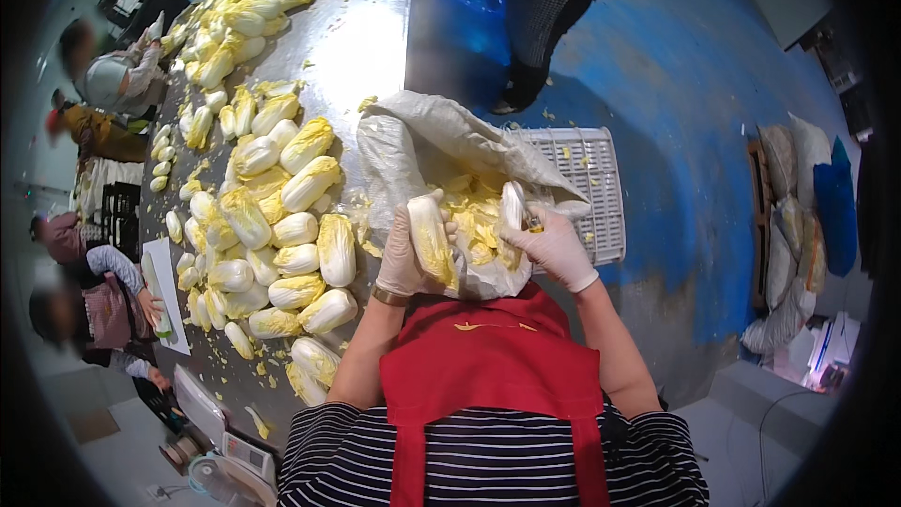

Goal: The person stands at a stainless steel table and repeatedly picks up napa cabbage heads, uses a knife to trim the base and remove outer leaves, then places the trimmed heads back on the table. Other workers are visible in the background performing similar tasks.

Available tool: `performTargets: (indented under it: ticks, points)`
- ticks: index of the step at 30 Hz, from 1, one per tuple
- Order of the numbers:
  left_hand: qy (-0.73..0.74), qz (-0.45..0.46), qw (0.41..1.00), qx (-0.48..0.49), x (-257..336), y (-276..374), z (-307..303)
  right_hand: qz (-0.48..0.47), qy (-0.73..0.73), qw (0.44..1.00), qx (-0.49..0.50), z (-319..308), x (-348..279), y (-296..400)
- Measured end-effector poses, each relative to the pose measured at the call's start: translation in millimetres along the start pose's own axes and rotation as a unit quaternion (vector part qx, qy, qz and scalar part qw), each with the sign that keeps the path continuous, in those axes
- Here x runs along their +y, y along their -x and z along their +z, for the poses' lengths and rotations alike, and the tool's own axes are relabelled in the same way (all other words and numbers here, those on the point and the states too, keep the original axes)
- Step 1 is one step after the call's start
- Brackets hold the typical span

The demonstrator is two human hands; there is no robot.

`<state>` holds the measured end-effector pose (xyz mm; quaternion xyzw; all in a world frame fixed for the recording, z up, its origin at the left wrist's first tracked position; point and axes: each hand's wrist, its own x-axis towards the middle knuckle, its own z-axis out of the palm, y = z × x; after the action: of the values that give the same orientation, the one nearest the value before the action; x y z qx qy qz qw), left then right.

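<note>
My gloved left hand (401,253) grips a trimmed napa cabbage (429,236), its white end pointing away and its yellow leaf tips toward me. In my gloved right hand (556,243) is a loose, white-ribbed cabbage leaf (513,208). A small tool with a yellowish part (536,223) also shows in that hand; its working end cannot be made out. Both hands are over the mouth of a white woven sack (450,120), which gapes in front of my red apron (486,359). Yellow leaf trimmings (475,208) lie inside the sack.
Many napa cabbages (243,218) are heaped on the metal table (366,35) to my left. Behind the sack stands a white plastic crate (598,176). A co-worker (549,0) is beyond it; others line the table's far side. Filled sacks (788,225) lean at right.
</note>
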<state>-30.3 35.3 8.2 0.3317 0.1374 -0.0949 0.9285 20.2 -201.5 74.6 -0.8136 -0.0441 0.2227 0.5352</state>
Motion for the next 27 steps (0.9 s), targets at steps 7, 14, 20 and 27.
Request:
performTargets:
  ticks: [7,14,20,27]
  points:
    - [0.185,0.009,0.982,-0.029,4.7,9.1,7.1,-0.045,0.147,0.988,0.023,20.5,16.6,-6.8]
    - [0.097,0.08,0.988,0.093,33.8,38.3,-27.0,-0.073,0.226,0.971,-0.024,47.1,28.6,-9.7]
    - [0.07,0.298,0.876,0.371,109.3,127.4,-142.2,-0.022,0.236,0.968,-0.078,59.3,48.3,-9.9]
    - [0.065,0.414,0.788,0.45,153.8,235.8,-200.9,0.025,0.247,0.961,-0.124,73.2,63.5,-13.6]
